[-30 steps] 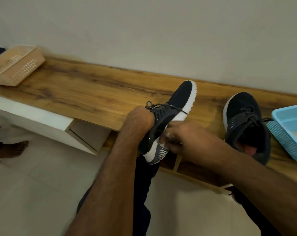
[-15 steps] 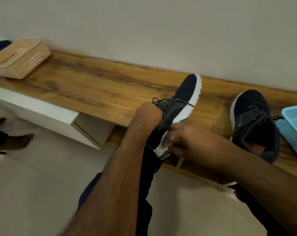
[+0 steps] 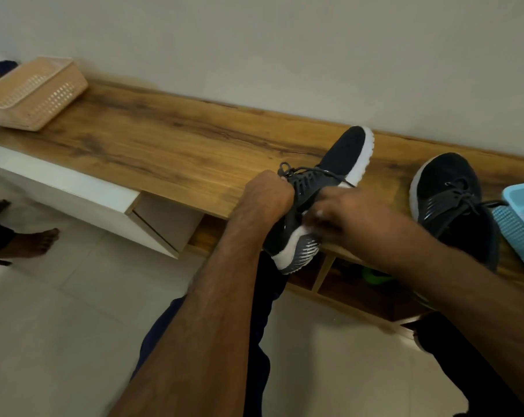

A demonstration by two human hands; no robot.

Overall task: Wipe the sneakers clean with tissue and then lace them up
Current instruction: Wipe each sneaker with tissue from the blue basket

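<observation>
left hand (image 3: 268, 197) grip clamps sneaker (image 3: 324, 191) at bench (image 3: 164, 152) edge | right hand (image 3: 349, 210) grip unclear

Both bare forearms reach forward and converge from the lower edge of the view, the left one running up the middle and the right one coming in from the lower right. The left hand (image 3: 268, 197) is bent at the wrist with its fingers curled out of sight around the collar of the dark knit sneaker with a white sole (image 3: 321, 191). The right hand (image 3: 349, 210) lies just beside it, knuckles up and motion-blurred, fingertips pressed against that shoe's side; whether they pinch anything is unclear.
</observation>
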